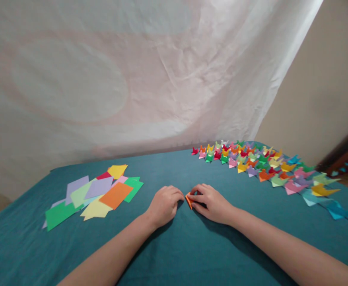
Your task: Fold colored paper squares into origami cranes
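Note:
A small folded piece of orange paper (189,201) is at the middle of the table, its edges creased into a narrow shape. My right hand (209,202) pinches it from the right between thumb and fingers. Just left of the paper, my left hand (166,204) rests on the cloth with its fingers curled together. Its fingertips are close to the paper, and I see nothing held in them; the underside of that hand is hidden.
A teal cloth (168,258) covers the table. Loose coloured paper sheets (115,195) overlap on the left. Rows of many-coloured folded paper birds (253,171) stand along the right side. Behind the table hangs a pale curtain (150,79), with a wall (317,95) to the right.

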`<state>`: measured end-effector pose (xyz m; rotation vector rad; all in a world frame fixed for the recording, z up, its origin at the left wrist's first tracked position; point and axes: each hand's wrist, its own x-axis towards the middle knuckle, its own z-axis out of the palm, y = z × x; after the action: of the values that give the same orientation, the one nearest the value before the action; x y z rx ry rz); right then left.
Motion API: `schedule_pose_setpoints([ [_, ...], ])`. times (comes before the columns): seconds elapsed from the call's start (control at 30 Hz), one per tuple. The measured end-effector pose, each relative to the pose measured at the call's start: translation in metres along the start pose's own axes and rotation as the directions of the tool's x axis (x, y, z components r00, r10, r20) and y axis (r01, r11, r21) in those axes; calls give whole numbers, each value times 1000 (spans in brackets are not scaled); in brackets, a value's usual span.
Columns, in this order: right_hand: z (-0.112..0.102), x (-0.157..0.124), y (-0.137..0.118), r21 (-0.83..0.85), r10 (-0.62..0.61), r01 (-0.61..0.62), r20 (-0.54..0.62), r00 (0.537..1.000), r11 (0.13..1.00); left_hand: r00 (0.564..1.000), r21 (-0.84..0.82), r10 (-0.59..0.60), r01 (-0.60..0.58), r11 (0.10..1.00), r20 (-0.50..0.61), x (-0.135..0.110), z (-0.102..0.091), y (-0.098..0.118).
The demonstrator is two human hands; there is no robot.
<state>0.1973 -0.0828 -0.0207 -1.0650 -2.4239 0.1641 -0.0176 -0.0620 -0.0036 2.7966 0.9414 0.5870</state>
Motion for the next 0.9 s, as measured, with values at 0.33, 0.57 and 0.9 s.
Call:
schedule_pose_setpoints([
  [0.33,-5,1,-2,-32,-36,36,7,999,999,995,50,74,-77,996,66,2,1,5],
  [0.57,-9,2,-1,-67,-63,67,60,996,996,990,138,113,-125,982,88,3,3,5],
  [0.9,-25,0,-12,-141,-92,123,206,974,982,976,223,166,-194,955,137,5,4,8],
])
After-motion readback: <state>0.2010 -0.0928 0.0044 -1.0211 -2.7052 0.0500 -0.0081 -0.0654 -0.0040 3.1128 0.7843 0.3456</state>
